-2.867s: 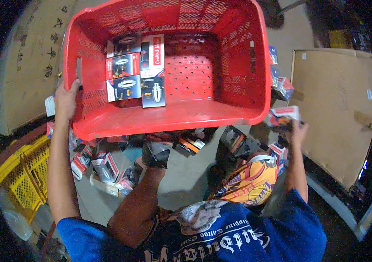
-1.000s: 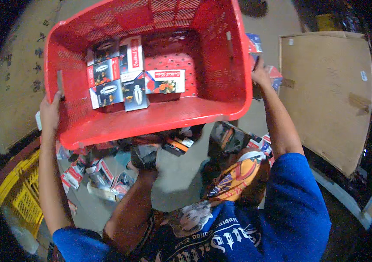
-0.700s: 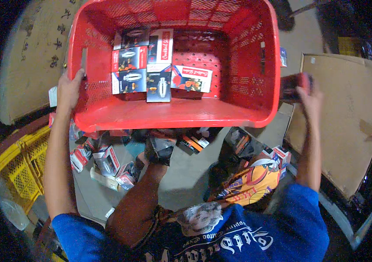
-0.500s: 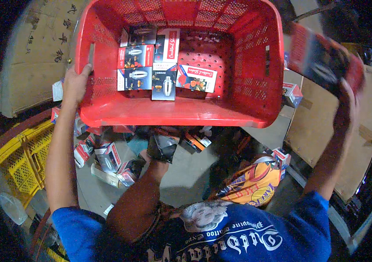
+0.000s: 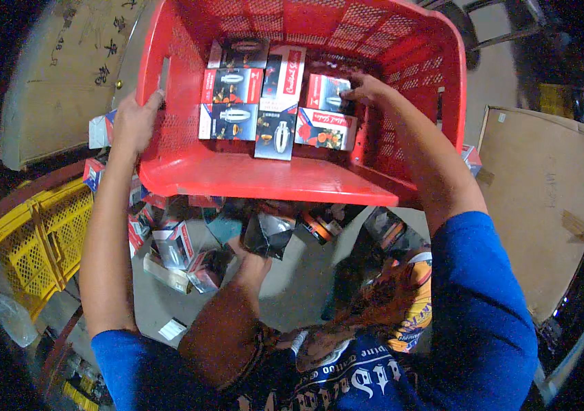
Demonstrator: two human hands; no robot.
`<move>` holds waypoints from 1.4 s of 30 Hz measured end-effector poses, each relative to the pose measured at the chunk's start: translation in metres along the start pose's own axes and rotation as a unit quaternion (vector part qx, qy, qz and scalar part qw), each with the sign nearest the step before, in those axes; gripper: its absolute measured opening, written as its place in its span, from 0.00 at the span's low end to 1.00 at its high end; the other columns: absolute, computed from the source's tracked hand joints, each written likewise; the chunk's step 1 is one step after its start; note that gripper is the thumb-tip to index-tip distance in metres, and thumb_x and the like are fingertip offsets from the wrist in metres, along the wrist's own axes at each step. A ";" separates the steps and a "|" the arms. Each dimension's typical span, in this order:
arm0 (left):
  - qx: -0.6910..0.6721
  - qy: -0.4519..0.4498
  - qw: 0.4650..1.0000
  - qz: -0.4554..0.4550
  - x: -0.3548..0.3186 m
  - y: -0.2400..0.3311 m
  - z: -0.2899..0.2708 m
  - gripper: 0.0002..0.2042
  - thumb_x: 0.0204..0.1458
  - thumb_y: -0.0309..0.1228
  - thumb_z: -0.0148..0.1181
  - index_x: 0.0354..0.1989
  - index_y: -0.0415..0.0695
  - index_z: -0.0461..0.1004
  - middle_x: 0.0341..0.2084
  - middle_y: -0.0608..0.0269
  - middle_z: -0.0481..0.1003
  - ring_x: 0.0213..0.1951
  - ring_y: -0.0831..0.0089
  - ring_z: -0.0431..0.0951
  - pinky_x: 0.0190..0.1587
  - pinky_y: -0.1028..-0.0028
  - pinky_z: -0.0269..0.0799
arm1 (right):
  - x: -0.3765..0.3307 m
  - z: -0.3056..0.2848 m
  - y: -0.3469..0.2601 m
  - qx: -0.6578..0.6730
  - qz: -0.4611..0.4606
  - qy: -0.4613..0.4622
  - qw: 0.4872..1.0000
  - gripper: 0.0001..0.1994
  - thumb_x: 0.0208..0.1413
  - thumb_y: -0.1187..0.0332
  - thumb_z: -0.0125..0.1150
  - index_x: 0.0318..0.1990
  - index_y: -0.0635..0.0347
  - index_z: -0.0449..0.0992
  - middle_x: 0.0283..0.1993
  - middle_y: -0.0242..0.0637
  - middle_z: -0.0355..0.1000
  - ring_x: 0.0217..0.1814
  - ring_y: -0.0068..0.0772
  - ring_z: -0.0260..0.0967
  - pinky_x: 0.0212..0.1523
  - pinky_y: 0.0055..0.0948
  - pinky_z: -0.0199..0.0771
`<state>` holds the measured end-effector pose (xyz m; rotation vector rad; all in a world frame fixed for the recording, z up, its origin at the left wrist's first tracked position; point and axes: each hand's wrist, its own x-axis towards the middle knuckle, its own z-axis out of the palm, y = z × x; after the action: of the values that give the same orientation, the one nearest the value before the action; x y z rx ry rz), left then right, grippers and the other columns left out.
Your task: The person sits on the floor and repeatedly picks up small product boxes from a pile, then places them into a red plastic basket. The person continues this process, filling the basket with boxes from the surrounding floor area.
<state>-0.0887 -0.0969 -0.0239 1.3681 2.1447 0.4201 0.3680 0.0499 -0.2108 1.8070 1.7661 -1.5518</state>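
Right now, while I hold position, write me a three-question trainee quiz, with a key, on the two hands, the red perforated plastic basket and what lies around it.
1. Multiple choice: the right hand has its fingers on (a) the flat brown cardboard carton, (b) a red-ended rectangular cardboard box inside the red perforated plastic basket, (c) the orange printed cloth.
2. True or false: the left hand hangs free, apart from the basket.
3. Fill in: the yellow perforated plastic crate shows toward the ____ edge of the picture.

Key: 1. b. 2. False; it grips the basket's left side. 3. left.
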 end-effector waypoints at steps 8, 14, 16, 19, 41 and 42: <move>0.014 0.009 1.000 0.006 -0.001 0.008 -0.003 0.22 0.55 0.46 0.57 0.44 0.37 0.77 0.34 0.45 0.80 0.37 0.52 0.80 0.44 0.59 0.71 | -0.011 0.030 -0.031 -0.119 -0.113 -0.201 0.966 0.39 0.50 0.61 0.71 0.70 0.42 0.59 0.53 0.42 0.77 0.47 0.39 0.74 0.46 0.42 0.77; 0.024 -0.004 0.999 -0.041 -0.003 0.019 -0.006 0.21 0.57 0.44 0.57 0.46 0.37 0.77 0.35 0.47 0.80 0.38 0.56 0.81 0.44 0.62 0.71 | -0.139 -0.084 -0.105 -0.146 -0.443 0.273 0.841 0.26 0.60 0.49 0.56 0.60 0.54 0.71 0.53 0.52 0.75 0.54 0.52 0.74 0.54 0.46 0.73; 0.029 -0.011 0.999 -0.036 -0.003 0.020 -0.006 0.20 0.57 0.44 0.57 0.47 0.38 0.78 0.36 0.49 0.81 0.39 0.59 0.81 0.45 0.64 0.72 | -0.188 -0.140 -0.086 -0.080 -0.387 0.339 0.854 0.18 0.64 0.59 0.55 0.56 0.60 0.73 0.51 0.39 0.76 0.50 0.31 0.74 0.51 0.29 0.73; 0.036 -0.001 0.999 -0.029 -0.003 0.018 -0.004 0.20 0.57 0.43 0.57 0.47 0.38 0.78 0.36 0.49 0.81 0.38 0.59 0.81 0.44 0.64 0.72 | -0.226 -0.172 -0.024 0.115 -0.203 0.495 0.837 0.16 0.66 0.60 0.54 0.52 0.63 0.74 0.50 0.36 0.76 0.44 0.28 0.75 0.46 0.27 0.75; 0.008 0.001 1.000 -0.019 0.002 0.003 -0.001 0.21 0.56 0.43 0.57 0.47 0.37 0.76 0.37 0.44 0.80 0.41 0.52 0.80 0.46 0.61 0.72 | -0.064 -0.015 -0.103 -0.380 -0.120 -0.044 0.916 0.17 0.53 0.59 0.64 0.48 0.54 0.80 0.45 0.45 0.79 0.47 0.49 0.78 0.45 0.46 0.79; 0.019 -0.002 1.000 -0.017 0.001 0.005 -0.002 0.21 0.56 0.43 0.57 0.47 0.37 0.76 0.37 0.44 0.80 0.40 0.52 0.81 0.45 0.61 0.72 | -0.055 -0.008 -0.091 -0.379 -0.114 -0.044 0.917 0.17 0.53 0.61 0.63 0.50 0.53 0.80 0.44 0.44 0.79 0.44 0.47 0.78 0.44 0.45 0.78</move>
<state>-0.0861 -0.0939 -0.0199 1.3506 2.1782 0.3653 0.3120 0.0468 -0.1207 1.1626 2.1660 -0.7781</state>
